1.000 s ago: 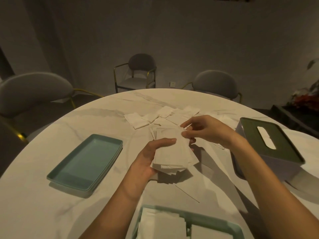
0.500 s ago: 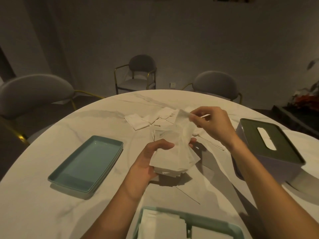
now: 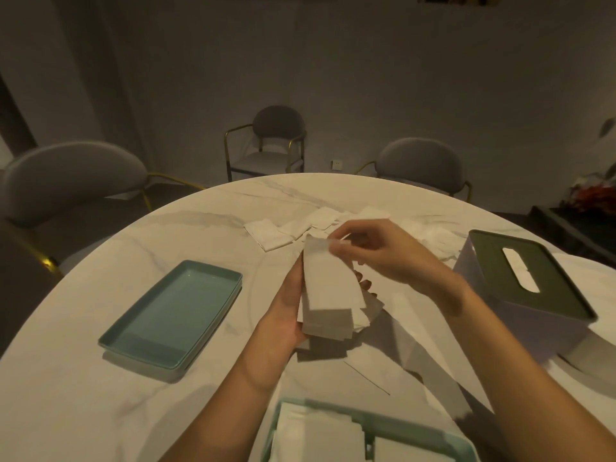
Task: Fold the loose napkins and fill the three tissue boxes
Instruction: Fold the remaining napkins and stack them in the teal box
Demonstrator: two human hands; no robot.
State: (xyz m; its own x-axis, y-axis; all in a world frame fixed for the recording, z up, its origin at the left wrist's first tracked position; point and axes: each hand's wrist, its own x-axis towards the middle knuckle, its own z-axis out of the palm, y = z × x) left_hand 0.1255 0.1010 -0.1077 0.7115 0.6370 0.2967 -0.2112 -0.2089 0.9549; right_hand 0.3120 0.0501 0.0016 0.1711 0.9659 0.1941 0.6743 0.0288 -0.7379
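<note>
Left hand (image 3: pixel 286 315) grips a stack of folded napkins (image 3: pixel 330 301) just left of the tissue box (image 3: pixel 520 288). Right hand (image 3: pixel 376 251) pinches the top napkin's far edge, fingers curled. Loose napkins (image 3: pixel 293 230) lie on the bench (image 3: pixel 100 395) beyond the stack, unfolded work remaining. Near box (image 3: pixel 366 438) already holds napkins. Teal tray (image 3: pixel 170 315) left of stack. Judged roughly midway.

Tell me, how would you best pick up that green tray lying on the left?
Probably by its long raised rim, one hand coming in from each side. The teal tray is shallow, wide and lies flat on the marble table, so only the upturned edge offers fingers any purchase.
</note>
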